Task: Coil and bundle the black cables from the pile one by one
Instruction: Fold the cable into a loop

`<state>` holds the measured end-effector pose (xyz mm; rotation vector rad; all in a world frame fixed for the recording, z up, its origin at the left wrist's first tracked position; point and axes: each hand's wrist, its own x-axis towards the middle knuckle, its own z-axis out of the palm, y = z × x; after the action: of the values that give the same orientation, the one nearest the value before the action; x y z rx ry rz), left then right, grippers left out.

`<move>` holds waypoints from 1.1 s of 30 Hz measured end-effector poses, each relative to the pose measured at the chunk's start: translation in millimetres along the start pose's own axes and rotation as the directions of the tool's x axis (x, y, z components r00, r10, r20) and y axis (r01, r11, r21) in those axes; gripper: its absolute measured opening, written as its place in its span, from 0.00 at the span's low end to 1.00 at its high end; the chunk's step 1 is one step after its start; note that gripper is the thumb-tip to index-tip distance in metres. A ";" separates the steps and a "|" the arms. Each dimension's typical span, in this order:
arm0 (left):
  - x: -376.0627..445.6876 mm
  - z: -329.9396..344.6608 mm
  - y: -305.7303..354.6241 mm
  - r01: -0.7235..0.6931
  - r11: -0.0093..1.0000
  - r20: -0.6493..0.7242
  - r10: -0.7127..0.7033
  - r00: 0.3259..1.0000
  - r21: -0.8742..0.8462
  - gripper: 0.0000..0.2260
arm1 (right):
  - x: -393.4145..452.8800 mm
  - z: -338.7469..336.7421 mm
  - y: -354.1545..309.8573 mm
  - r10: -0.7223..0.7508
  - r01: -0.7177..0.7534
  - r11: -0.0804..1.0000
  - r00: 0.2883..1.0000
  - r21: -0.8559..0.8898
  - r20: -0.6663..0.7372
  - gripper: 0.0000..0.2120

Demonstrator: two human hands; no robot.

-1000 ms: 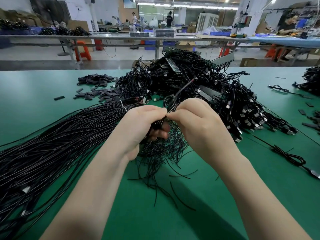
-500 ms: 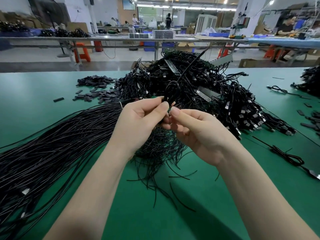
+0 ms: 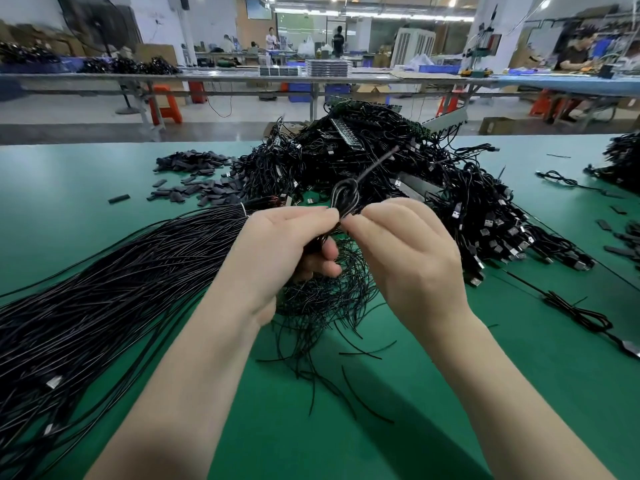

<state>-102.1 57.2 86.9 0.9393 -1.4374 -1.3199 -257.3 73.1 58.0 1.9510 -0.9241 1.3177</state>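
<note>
right hand (image 3: 408, 258) now closed again on cable coil (image 3: 344, 199), left hand (image 3: 284, 244) alongside

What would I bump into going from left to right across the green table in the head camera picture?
Long bundle of straight black cables → left hand → small coiled cable pinched between both hands → right hand → USB plugs at the edge of the big cable pile → loose cable lying alone.
</note>
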 end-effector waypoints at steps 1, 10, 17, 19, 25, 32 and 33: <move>0.3 0.2 -0.1 -0.066 0.998 -0.018 0.067 0.998 0.018 0.12 | 1.2 0.5 -0.8 0.114 -0.114 0.991 0.993 0.077 0.007 0.05; 7.9 -5.4 -10.1 -0.333 0.928 0.027 0.334 0.942 0.165 0.08 | 19.8 -12.0 -10.5 0.540 -0.839 -0.288 0.255 0.461 0.802 0.10; 10.0 -11.5 -9.6 -0.307 0.932 0.088 0.295 0.951 0.192 0.07 | 22.3 -15.1 -12.3 0.522 -0.814 -0.355 0.235 0.460 0.820 0.06; 7.4 -8.3 -7.4 -0.277 0.951 0.081 0.268 0.960 0.141 0.07 | 17.6 -10.8 -15.8 0.648 -0.827 -0.051 0.400 0.561 0.649 0.02; 2.8 -1.1 -4.8 -0.106 0.994 -0.010 0.106 0.994 0.020 0.12 | -1.0 5.1 -11.1 0.135 -0.135 0.991 0.991 -0.015 -0.006 0.04; 7.6 -13.3 -7.6 -0.366 0.895 0.037 0.370 0.928 0.255 0.08 | 15.2 0.1 -18.6 0.588 -0.816 -0.255 0.295 0.519 0.753 0.11; 7.7 -13.5 -8.4 -0.361 0.894 0.046 0.362 0.931 0.266 0.07 | 15.1 -0.8 -17.6 0.559 -0.814 -0.289 0.284 0.504 0.779 0.11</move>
<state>-91.6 45.2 79.4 0.7941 -1.7224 -0.8583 -239.5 80.6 70.8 2.3397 -2.0780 2.9878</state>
